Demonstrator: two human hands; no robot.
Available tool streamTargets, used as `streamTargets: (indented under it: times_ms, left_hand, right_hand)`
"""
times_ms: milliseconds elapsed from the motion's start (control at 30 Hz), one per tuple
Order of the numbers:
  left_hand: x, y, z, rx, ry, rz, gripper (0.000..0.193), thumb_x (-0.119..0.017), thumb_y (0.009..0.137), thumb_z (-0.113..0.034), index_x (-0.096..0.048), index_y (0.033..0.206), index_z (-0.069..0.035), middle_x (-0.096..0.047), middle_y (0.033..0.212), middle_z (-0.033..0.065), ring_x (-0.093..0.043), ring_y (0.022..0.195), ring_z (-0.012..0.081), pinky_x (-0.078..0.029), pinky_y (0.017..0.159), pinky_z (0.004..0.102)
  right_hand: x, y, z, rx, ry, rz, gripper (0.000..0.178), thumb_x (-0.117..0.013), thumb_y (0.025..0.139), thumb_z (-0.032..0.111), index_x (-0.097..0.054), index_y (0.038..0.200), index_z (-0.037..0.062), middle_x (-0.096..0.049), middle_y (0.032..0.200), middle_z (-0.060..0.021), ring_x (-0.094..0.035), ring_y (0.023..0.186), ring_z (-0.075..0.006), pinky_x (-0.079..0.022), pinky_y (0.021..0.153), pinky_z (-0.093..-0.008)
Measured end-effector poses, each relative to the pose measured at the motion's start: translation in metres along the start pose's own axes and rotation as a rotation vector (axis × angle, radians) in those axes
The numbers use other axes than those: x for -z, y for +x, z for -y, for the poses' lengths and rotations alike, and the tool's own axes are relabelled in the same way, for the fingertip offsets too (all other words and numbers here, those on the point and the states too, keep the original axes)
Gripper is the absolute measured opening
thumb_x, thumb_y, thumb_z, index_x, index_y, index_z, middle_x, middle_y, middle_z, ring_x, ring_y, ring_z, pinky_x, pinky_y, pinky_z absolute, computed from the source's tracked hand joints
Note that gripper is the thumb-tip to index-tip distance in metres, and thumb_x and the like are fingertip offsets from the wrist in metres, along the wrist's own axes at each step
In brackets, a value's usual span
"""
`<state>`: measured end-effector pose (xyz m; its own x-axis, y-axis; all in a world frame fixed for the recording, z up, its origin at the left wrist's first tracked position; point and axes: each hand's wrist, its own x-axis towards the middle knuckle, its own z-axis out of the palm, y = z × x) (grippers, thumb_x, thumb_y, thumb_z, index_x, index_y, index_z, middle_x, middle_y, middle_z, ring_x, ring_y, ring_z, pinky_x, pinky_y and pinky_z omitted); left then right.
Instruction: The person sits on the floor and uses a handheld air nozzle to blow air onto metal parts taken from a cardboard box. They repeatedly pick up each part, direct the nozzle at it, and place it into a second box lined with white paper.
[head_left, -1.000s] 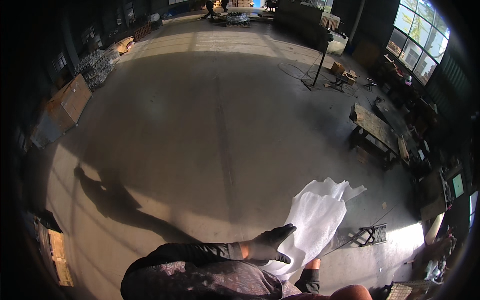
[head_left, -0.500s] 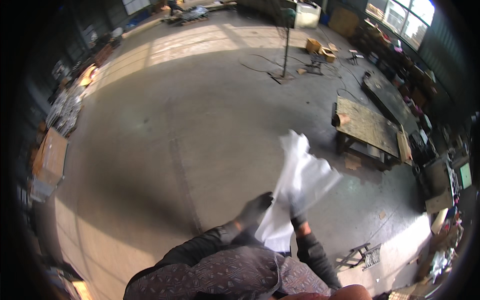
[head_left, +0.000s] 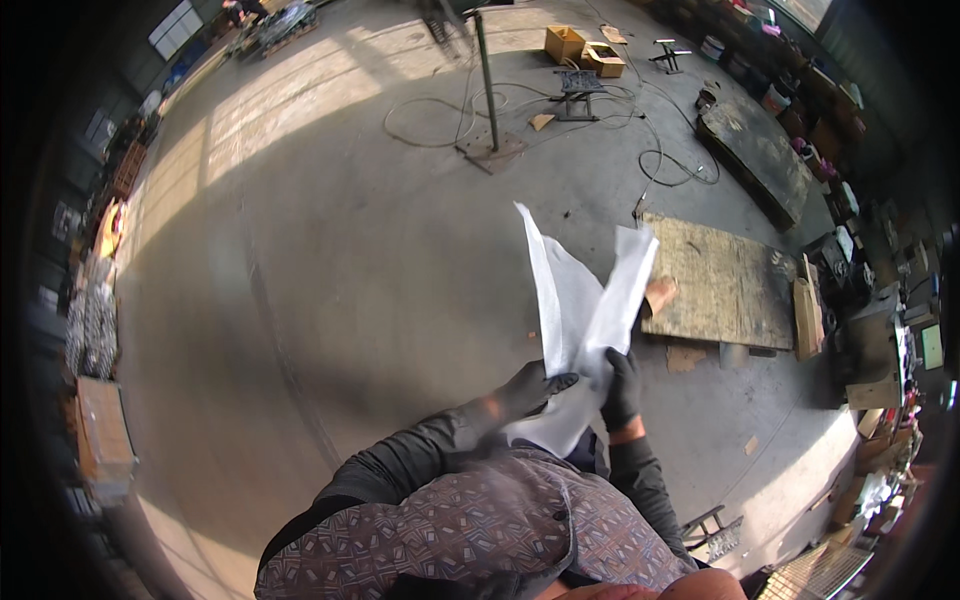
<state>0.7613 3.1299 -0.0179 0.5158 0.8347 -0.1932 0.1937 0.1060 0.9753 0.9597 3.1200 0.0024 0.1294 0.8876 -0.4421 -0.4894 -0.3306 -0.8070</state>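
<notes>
In front of my body I hold a thin white sheet [head_left: 570, 290], folded lengthwise with two raised flaps that spread apart at the far end. Whether it is foam or plastic I cannot tell. My left hand [head_left: 528, 391], in a dark glove, grips its left side with the thumb lying across the front. On the right side, my right hand [head_left: 621, 392], also in a dark glove, is closed round the edge with the thumb upward. The sheet's near end hangs against my patterned apron [head_left: 480, 520].
A low wooden table [head_left: 720, 285] stands ahead on the right, with a dark flat bench [head_left: 758, 160] beyond it. Farther off are a metal pole on a base [head_left: 487, 100], cables, a small stool [head_left: 578, 85] and yellow boxes [head_left: 565, 43]. A cardboard box [head_left: 105, 430] sits at the left.
The view has turned right and nearer the wooden table. The white sheet, blurred and spread wider before, now stands more upright with its flaps parted. Both hands still hold it.
</notes>
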Motion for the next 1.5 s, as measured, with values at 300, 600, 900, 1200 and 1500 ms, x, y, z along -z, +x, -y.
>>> streamTargets:
  times_ms: [300, 600, 900, 1200, 1500]
  left_hand:
    - [0.247, 0.396, 0.021, 0.375, 0.316, -0.385, 0.037, -0.067, 0.104, -0.031, -0.072, 0.119, 0.003, -0.072, 0.099, 0.0007, -0.059, 0.085, 0.0062, -0.052, 0.076, 0.0292]
    - [0.462, 0.663, -0.060, -0.034, 0.131, -0.539, 0.038, -0.069, 0.103, -0.024, -0.066, 0.130, 0.004, -0.074, 0.121, 0.0085, -0.065, 0.109, 0.0166, -0.051, 0.099, 0.0336]
    - [0.580, 1.006, -0.062, 0.003, 0.261, -0.330, 0.054, -0.072, 0.099, -0.034, -0.061, 0.136, 0.003, -0.071, 0.118, 0.0169, -0.064, 0.108, 0.0230, -0.050, 0.096, 0.0376]
    - [0.692, 1.279, -0.110, 0.240, 0.375, -0.102, 0.051, -0.069, 0.099, -0.036, -0.065, 0.131, 0.003, -0.075, 0.110, 0.0181, -0.070, 0.097, 0.0248, -0.054, 0.088, 0.0378]
    - [0.832, 1.478, -0.128, 0.183, 0.340, -0.257, 0.049, -0.068, 0.102, -0.040, -0.068, 0.123, 0.003, -0.076, 0.098, 0.0191, -0.070, 0.087, 0.0277, -0.054, 0.083, 0.0402]
  right_hand:
    - [0.056, 0.383, 0.165, 0.040, -0.030, 0.009, 0.051, -0.065, 0.093, 0.015, -0.059, 0.140, -0.0045, -0.068, 0.127, -0.0124, -0.064, 0.116, -0.0228, -0.050, 0.101, -0.0340]
    - [-0.040, 0.736, 0.359, 0.080, -0.404, 0.172, 0.047, -0.075, 0.089, 0.011, -0.065, 0.133, -0.0031, -0.074, 0.115, -0.0081, -0.069, 0.097, -0.0175, -0.055, 0.088, -0.0324]
    - [-0.078, 0.934, 0.443, 0.023, -0.334, -0.113, 0.055, -0.077, 0.089, 0.018, -0.060, 0.136, -0.0054, -0.070, 0.123, -0.0124, -0.068, 0.104, -0.0225, -0.055, 0.090, -0.0348]
    - [-0.103, 1.195, 0.445, 0.155, -0.389, -0.538, 0.053, -0.080, 0.089, 0.022, -0.064, 0.129, -0.0083, -0.072, 0.115, -0.0114, -0.066, 0.096, -0.0203, -0.053, 0.085, -0.0323]
    - [-0.188, 1.490, 0.591, 0.183, -0.556, -0.556, 0.033, -0.078, 0.094, 0.024, -0.071, 0.109, -0.0048, -0.068, 0.083, -0.0008, -0.053, 0.062, -0.0086, -0.043, 0.055, -0.0277]
